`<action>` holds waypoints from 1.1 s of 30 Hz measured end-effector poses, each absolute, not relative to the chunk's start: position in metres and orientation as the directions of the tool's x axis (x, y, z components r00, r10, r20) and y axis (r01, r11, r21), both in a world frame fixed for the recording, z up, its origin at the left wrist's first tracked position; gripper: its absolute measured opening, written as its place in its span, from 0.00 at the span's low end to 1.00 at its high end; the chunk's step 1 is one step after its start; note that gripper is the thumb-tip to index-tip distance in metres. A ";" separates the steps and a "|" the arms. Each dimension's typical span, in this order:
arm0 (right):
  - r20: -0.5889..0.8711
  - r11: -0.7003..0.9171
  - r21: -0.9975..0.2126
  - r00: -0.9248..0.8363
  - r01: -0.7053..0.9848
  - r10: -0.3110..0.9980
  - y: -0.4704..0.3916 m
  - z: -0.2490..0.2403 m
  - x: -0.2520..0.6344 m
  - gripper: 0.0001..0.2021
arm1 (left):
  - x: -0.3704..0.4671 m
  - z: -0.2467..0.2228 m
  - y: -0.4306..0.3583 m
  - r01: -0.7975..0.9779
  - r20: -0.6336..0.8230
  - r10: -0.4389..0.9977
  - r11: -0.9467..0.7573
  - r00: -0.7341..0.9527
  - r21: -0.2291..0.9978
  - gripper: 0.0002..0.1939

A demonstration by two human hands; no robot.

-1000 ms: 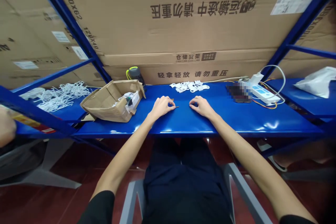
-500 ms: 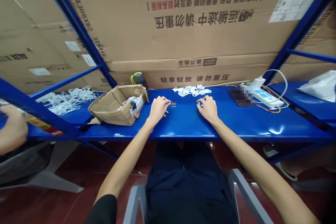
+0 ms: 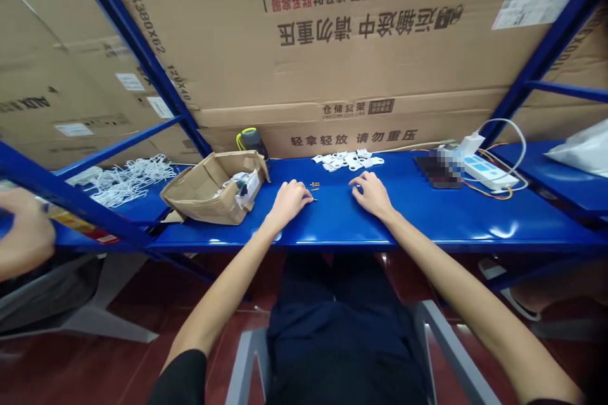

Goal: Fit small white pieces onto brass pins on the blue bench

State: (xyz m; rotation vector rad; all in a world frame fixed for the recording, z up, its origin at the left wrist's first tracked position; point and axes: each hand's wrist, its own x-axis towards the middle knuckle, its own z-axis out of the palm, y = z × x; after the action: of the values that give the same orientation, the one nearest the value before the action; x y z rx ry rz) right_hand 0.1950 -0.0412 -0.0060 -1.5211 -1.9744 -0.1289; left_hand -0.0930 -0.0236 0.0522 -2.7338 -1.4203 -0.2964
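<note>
On the blue shelf top (image 3: 427, 221), my left hand (image 3: 288, 204) is closed, its thumb and fingertips pinching a small, thin metallic piece. Just beyond those fingertips lie several tiny brass-coloured pieces (image 3: 315, 185). Across from it, my right hand (image 3: 373, 195) has its fingers curled, with thumb and forefinger apart. A small light speck shows by its fingers, too small to name; whether the hand holds it I cannot tell. Behind both hands, a group of flat white parts with round holes (image 3: 349, 160) lies near the cardboard.
An open cardboard box (image 3: 209, 209) with white items stands left, a dark bottle (image 3: 254, 139) behind it. White cords (image 3: 128, 180) lie farther left, near another person's hand (image 3: 26, 234). A power strip (image 3: 489, 172) with cables and a partly blurred dark object (image 3: 439, 172) are at right.
My left hand has moved slightly nearer the shelf's front edge, and its fingertips now pinch a thin piece. The right hand has shifted a little left, its thumb and forefinger wider apart.
</note>
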 end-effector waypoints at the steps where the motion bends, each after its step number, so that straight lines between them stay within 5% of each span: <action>1: 0.523 0.380 -0.290 -0.187 0.878 0.832 -0.042 -0.005 0.194 0.12 | -0.086 0.050 -0.024 0.804 0.190 0.797 -0.592 0.574 0.058 0.10; 6: 0.446 0.611 -0.307 -0.457 0.729 0.769 -0.046 -0.003 0.191 0.15 | -0.050 0.036 -0.017 0.726 0.219 0.742 -0.668 0.633 0.162 0.12; 16: 0.415 0.593 -0.315 -0.454 0.741 0.789 -0.042 -0.004 0.193 0.13 | -0.040 0.009 -0.004 0.594 0.306 0.671 -0.741 0.676 0.313 0.12; 25: 0.412 0.564 -0.279 -0.434 0.777 0.801 -0.045 0.000 0.189 0.09 | -0.039 0.020 -0.016 0.640 0.278 0.694 -0.720 0.664 0.269 0.11; 33: 0.427 0.384 -0.220 -0.266 0.897 0.864 -0.042 -0.002 0.193 0.08 | -0.072 0.033 -0.016 0.788 0.249 0.786 -0.604 0.566 0.119 0.10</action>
State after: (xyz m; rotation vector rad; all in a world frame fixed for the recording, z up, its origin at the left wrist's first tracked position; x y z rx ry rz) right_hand 0.1928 -0.0423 -0.0015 -1.5114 -2.1689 -0.0896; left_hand -0.0716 -0.0165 0.0331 -2.7751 -1.3950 -0.4367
